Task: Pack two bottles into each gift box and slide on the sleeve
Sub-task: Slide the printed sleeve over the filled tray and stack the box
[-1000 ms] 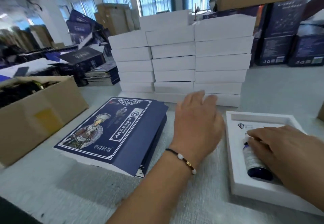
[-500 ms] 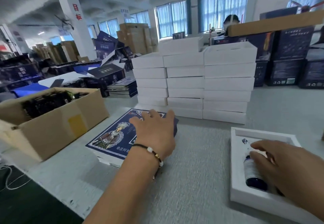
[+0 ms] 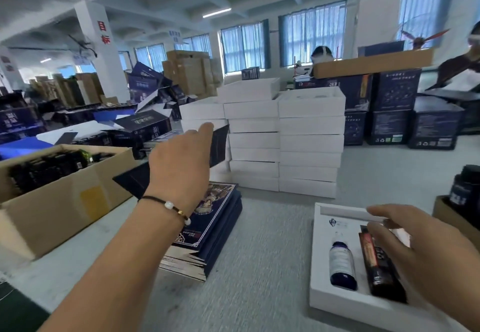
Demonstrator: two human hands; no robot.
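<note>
A white gift box (image 3: pixel 318 266) lies open at the right front of the table. In it are a blue bottle (image 3: pixel 341 264) with a pale label and a dark bottle (image 3: pixel 378 266) with a red stripe beside it. My right hand (image 3: pixel 426 253) hovers over the box's right side, fingers relaxed, holding nothing. My left hand (image 3: pixel 183 161) grips a flat dark blue sleeve (image 3: pixel 218 145) and holds it lifted above the stack of printed sleeves (image 3: pixel 215 227) on the table. Much of the lifted sleeve is hidden behind my hand.
Stacks of white gift boxes (image 3: pixel 283 139) stand at the back middle. A cardboard carton of dark bottles (image 3: pixel 59 199) sits at the left, another carton with dark bottles (image 3: pixel 465 196) at the right edge. Dark blue shipping boxes (image 3: pixel 394 108) line the far right.
My left hand has picked a sleeve off the stack and raised it. My right hand has lifted off the bottles, so both bottles now show in the box.
</note>
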